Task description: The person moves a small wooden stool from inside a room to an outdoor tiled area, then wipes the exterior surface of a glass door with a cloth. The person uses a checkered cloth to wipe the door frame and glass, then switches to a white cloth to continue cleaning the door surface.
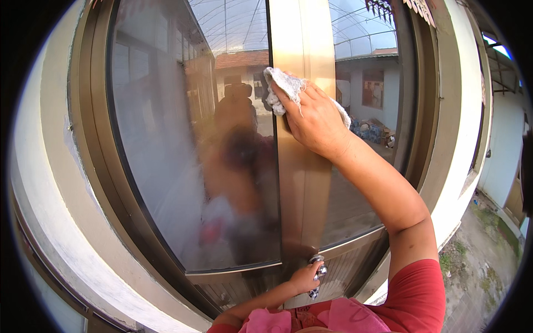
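My right hand [314,118] presses a white terry cloth [287,85] against the bronze metal door stile [306,195], at the edge of the left glass pane [166,145]. Part of the cloth pokes out past the far side of the hand. Lower down, my left hand [306,279] grips the chrome door handle [320,270]. The left pane looks hazy over much of its lower part and carries a blurred reflection. Beside the stile, the right glass pane [358,183] is partly covered by my right forearm.
A bronze door frame [95,137] surrounds the panes, set between pale walls [54,158]. Ribbed panels [233,289] form the door's lower part. At the right, a paved strip [470,266] with patches of grass runs along the building.
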Motion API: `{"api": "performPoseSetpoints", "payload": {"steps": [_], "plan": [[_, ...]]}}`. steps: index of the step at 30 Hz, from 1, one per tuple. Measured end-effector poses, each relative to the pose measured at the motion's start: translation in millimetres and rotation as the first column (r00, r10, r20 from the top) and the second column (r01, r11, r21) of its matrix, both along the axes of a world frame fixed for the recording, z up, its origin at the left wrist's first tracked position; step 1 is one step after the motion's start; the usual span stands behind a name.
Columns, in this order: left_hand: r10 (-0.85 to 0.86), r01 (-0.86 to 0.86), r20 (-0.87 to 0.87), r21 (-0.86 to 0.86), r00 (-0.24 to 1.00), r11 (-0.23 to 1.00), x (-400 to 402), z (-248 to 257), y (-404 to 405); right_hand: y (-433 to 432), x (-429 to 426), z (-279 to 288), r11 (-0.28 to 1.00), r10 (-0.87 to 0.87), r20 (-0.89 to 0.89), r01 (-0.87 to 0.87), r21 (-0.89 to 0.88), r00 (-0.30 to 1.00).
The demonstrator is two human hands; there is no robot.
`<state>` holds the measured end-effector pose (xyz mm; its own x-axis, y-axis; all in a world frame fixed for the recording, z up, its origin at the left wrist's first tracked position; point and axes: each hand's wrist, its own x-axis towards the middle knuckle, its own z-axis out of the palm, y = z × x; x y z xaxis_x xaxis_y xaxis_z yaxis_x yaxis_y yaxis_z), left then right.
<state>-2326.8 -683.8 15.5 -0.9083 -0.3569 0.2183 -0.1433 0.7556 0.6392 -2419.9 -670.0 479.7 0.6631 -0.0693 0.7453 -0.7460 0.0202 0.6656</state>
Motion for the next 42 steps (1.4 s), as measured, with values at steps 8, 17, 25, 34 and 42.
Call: {"api": "performPoseSetpoints", "payload": {"steps": [8, 17, 25, 34, 42], "plan": [[-0.01, 0.011, -0.04, 0.039, 0.999, 0.999, -8.5, -9.5, 5.2, -21.5, 19.1, 74.2, 0.987, 0.098, 0.11, -0.083, -0.135, 0.989], [0.052, -0.051, -0.086, 0.017, 0.995, 0.999, -2.5, -17.2, 0.0, -14.5, 18.4, 4.7, 0.995, 0.09, 0.104, -0.094, 0.034, 0.991], [0.054, -0.051, -0.102, 0.032, 0.993, 0.998, -10.9, -12.6, 11.1, -28.4, 18.1, 114.8, 0.988, 0.104, 0.198, -0.078, -0.135, 0.975], [0.051, -0.044, -0.111, 0.064, 0.992, 0.997, -1.7, -15.2, 2.5, -21.2, 16.9, 34.7, 0.979, 0.184, 0.112, -0.171, -0.111, 0.977], [0.027, -0.02, -0.127, 0.055, 0.992, 0.998, -10.3, -18.3, 6.6, -32.4, 18.1, 164.8, 0.987, 0.03, 0.317, 0.023, -0.162, 0.948]]}}
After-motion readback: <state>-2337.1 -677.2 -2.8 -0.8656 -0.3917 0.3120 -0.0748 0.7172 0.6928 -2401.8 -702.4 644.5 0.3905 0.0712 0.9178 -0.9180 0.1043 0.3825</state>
